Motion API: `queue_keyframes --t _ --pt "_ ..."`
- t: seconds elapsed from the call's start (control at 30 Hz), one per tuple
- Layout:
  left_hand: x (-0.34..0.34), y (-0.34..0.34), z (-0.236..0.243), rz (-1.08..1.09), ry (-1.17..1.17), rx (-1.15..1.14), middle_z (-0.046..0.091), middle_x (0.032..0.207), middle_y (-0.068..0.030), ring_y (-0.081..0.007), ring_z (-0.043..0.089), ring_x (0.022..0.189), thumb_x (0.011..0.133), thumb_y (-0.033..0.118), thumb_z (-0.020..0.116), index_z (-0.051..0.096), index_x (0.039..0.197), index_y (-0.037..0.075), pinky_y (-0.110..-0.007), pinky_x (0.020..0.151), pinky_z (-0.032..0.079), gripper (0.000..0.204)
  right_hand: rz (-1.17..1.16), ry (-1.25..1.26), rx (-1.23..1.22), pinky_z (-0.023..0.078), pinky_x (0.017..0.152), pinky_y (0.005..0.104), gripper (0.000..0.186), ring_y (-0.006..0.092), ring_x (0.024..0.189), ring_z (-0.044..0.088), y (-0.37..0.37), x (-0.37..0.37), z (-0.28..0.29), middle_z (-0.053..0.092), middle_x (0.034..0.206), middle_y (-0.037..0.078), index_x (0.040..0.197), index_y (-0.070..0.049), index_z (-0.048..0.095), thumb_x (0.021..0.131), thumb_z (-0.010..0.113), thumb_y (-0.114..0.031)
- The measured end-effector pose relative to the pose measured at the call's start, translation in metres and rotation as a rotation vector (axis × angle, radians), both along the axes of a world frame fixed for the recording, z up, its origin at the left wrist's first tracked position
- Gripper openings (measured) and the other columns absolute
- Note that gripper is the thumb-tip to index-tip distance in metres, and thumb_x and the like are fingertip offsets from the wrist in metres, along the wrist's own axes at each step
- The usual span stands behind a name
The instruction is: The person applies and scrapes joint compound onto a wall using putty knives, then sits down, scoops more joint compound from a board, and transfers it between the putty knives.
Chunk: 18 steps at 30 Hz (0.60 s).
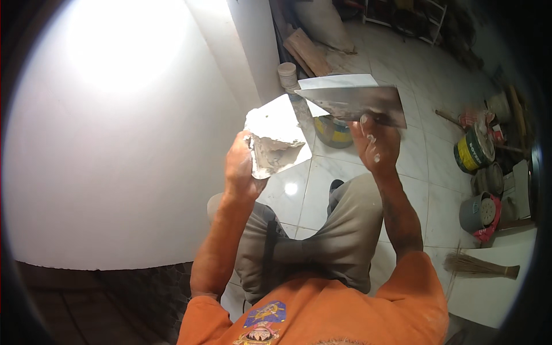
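Note:
My left hand [240,164] is closed around the edge of a small plastering board [276,118]. White putty lies on its face, with a thicker, shadowed ridge of putty [273,154] toward the near side. To the right, my right hand [378,146] grips a wide, flat metal trowel [386,100] from below; its handle is mostly hidden by my fingers. White smears mark those fingers. The trowel's blade is tilted, and its left tip is close to the board. Behind the blade shows a white flat piece [339,81], which I cannot make out fully.
A smooth white wall [126,161] rises at my left. Beyond my hands stand a yellow-and-green bucket [333,133] and a small pale container [287,75]. Along the right are another bucket [475,150], a grey pail [477,213] and a hand broom [480,265]. Planks [306,52] lean far off.

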<state>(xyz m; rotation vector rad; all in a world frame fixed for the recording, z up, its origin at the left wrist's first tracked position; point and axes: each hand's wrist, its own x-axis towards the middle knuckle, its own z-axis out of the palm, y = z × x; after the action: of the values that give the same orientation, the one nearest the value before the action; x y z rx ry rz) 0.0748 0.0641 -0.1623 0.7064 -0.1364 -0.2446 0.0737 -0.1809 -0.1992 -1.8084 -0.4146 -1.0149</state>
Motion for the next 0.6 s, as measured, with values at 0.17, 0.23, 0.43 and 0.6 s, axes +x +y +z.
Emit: queue_keyframes --t 0.17,0.23,0.43,0.6 --pt "-0.001 -0.013 0.001 -0.043 0.118 -0.087 0.059 0.103 -0.0166 -0.0246 0.066 0.085 0.098 0.012 0.032 0.044 0.115 -0.006 -0.032 0.072 0.059 0.028 0.356 -0.029 0.224 0.04 0.096 0.0411 0.025 0.0264 0.107 0.055 0.024 -0.01 -0.006 0.056 0.113 0.017 0.112 0.003 0.051 0.088 0.056 -0.002" --pt "0.0 -0.011 0.0 -0.091 0.102 -0.132 0.059 0.103 -0.0168 -0.0245 0.066 0.085 0.098 0.012 0.032 0.044 0.116 -0.006 -0.032 0.072 0.059 0.028 0.338 -0.303 -0.069 0.049 0.09 0.0389 0.03 0.0322 0.105 0.06 0.038 -0.013 0.008 0.059 0.114 0.02 0.11 -0.001 0.056 0.081 0.063 0.001" --pt "0.01 0.006 0.005 0.095 0.103 0.098 0.059 0.107 -0.0155 -0.0248 0.063 0.093 0.097 0.017 0.03 0.047 0.113 -0.004 -0.039 0.082 0.055 0.031 0.465 -0.241 -0.32 0.041 0.1 0.0445 0.043 0.0357 0.115 0.053 0.023 0.004 -0.001 0.058 0.119 0.02 0.115 -0.002 0.057 0.075 0.066 0.007" --pt "0.01 0.013 0.007 0.075 0.001 0.056 0.057 0.111 -0.0191 -0.0257 0.063 0.096 0.098 0.015 0.03 0.045 0.117 -0.008 -0.04 0.082 0.056 0.034 0.205 0.216 -0.139 0.049 0.077 0.0434 0.042 0.0341 0.091 0.061 -0.001 0.007 -0.024 0.062 0.101 0.018 0.112 -0.001 0.059 0.07 0.06 0.008"
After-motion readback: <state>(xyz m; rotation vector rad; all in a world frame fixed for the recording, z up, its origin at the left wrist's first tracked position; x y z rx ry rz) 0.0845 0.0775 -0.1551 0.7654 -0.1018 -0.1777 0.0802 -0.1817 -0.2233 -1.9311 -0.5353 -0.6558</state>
